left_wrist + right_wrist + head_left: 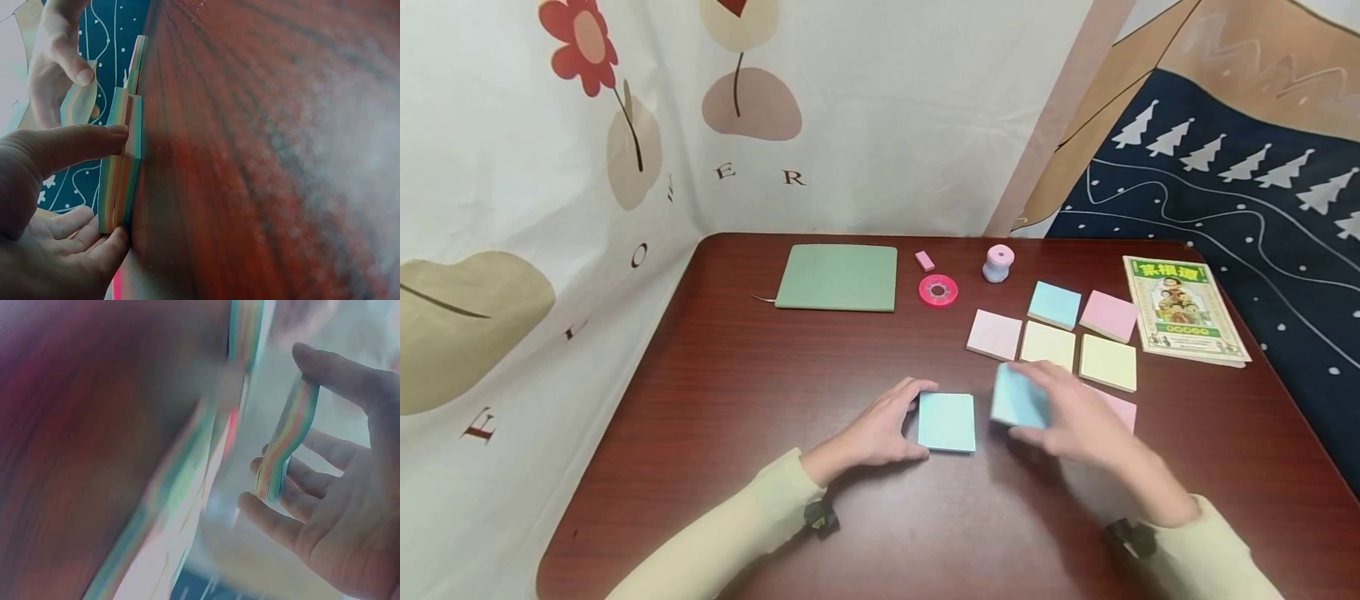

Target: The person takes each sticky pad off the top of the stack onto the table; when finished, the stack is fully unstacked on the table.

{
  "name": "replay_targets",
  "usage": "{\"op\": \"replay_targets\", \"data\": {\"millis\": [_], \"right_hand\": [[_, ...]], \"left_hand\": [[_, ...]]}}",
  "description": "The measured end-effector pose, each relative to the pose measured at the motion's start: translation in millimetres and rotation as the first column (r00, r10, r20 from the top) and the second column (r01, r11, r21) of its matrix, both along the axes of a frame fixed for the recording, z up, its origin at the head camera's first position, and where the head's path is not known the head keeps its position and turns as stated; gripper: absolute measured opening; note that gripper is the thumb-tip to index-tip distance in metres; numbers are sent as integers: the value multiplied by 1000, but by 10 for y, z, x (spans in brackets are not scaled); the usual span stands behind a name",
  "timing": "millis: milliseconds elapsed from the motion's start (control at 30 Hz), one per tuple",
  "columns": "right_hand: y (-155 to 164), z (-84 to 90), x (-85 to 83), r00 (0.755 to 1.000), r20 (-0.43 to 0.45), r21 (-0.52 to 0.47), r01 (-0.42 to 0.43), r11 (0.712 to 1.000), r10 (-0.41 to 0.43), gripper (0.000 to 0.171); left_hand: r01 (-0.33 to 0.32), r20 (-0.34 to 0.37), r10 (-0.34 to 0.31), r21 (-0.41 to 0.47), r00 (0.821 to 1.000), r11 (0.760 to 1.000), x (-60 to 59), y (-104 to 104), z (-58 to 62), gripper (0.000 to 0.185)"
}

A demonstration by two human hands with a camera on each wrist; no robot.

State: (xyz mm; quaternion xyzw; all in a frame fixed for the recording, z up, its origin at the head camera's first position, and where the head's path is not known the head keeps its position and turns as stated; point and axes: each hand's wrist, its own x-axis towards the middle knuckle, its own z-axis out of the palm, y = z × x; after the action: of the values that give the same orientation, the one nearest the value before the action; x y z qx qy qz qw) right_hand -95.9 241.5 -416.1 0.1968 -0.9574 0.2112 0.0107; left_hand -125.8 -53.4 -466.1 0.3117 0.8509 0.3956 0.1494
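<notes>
My left hand (880,429) holds a light blue sticky note pad (947,423) on the table, thumb at one edge and fingers at the opposite one. The left wrist view shows striped, multicoloured sides on this stack (117,194), with a seam that suggests two pads one on the other. Just to the right, my right hand (1071,417) grips another light blue sticky note pad (1018,398) by its edges, tilted and raised off the table. Its layered side (289,440) bends slightly between thumb and fingers in the right wrist view. A pink pad (1116,408) lies partly hidden behind that hand.
Behind the right hand lie yellow pads (1108,362), pink pads (1108,316) and a blue pad (1055,305). Farther back are a green notebook (838,277), a pink eraser (925,261), a pink ring-shaped roll (938,291), a small pink-and-white spool (998,263) and a booklet (1183,308).
</notes>
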Motion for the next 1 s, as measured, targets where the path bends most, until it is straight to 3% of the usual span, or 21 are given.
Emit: {"op": "replay_targets", "data": {"millis": [100,233,433,600,1000], "right_hand": [[460,18,16,993,5,-25,121,992,-121,86],[1053,11,55,964,64,-6,259,966,-259,96],[1642,-104,141,922,223,58,311,949,-316,102],[1764,-193,154,902,304,104,287,952,-305,101],[1724,-187,116,909,315,147,236,960,-272,99]], "left_hand": [[-2,1,2,3,1000,1000,11,5,5,86],[-3,3,3,5,1000,1000,22,6,6,85],[2,-5,-2,1,1000,1000,33,11,-16,84],[-4,-9,4,-9,1000,1000,32,7,-14,84],[-9,-9,9,-22,1000,1000,28,-4,11,83]]}}
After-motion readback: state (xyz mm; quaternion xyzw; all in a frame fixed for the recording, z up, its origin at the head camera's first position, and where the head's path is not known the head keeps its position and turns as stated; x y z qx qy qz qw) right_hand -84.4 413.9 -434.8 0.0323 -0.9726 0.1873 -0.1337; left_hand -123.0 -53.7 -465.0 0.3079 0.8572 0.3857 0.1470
